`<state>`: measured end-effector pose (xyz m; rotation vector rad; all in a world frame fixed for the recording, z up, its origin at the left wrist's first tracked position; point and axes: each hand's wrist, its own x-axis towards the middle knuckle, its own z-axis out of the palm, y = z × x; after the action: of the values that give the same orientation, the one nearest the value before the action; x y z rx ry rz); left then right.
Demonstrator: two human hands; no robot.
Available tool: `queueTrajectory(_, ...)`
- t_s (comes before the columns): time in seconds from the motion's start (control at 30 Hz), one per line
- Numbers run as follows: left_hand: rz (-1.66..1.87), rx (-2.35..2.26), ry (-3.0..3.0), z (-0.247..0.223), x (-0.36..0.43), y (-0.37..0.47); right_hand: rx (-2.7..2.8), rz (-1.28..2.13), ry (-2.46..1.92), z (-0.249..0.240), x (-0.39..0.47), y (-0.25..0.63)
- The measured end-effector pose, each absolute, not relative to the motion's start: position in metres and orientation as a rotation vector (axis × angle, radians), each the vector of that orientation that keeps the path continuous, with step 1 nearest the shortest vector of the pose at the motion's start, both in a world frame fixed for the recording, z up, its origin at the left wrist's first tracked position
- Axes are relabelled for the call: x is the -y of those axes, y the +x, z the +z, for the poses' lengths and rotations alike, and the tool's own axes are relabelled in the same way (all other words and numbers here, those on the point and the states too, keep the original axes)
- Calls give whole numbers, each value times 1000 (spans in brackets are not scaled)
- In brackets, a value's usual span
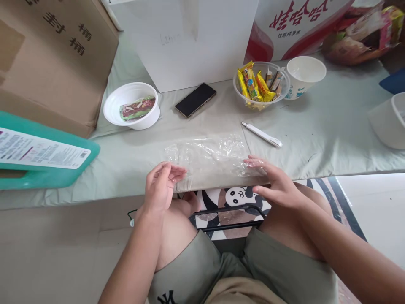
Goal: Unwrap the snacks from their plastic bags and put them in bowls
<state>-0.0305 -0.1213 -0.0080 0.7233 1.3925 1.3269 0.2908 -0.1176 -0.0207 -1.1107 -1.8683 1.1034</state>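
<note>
A clear, wrinkled plastic sheet or bag [210,154] lies flat near the front edge of the cloth-covered table [322,139]. At its left end is my left hand [163,183], fingers spread and holding nothing. Over its right end my right hand [274,181] is open, thumb apart from the fingers; whether the fingertips touch the plastic I cannot tell. Behind the plastic's right side lies a white pen-like tool [262,134]. A black phone [196,99] rests farther back.
White bowl [109,105] with a wrapped snack at left; clear bowl [236,89] of yellow packets and white cup [305,74] at back right. Cardboard box [60,71] and green container [47,173] stand left, white box [196,46] behind. Another white container [387,122] is far right.
</note>
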Motion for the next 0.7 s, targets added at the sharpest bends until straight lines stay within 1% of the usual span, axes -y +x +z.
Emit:
queueTrajectory(0.2, 1208, -1638, 984, -13, 119, -34, 1531, 895, -1284, -13, 107, 259)
queueTrajectory(0.33, 1160, -1750, 967, -13, 112, -35, 1463, 952, -1442, -14, 96, 248)
queueTrajectory(0.43, 1110, -1804, 1015, -12, 105, -39, 1509, 920, -1564, -19, 91, 247)
queueTrajectory(0.6, 959, -1898, 1191, -7, 88, -45, 1730, 587, -1617, -29, 92, 259)
queueTrajectory(0.7, 898, -1935, 1321, -6, 76, -43, 1813, 461, -1616, -35, 97, 268)
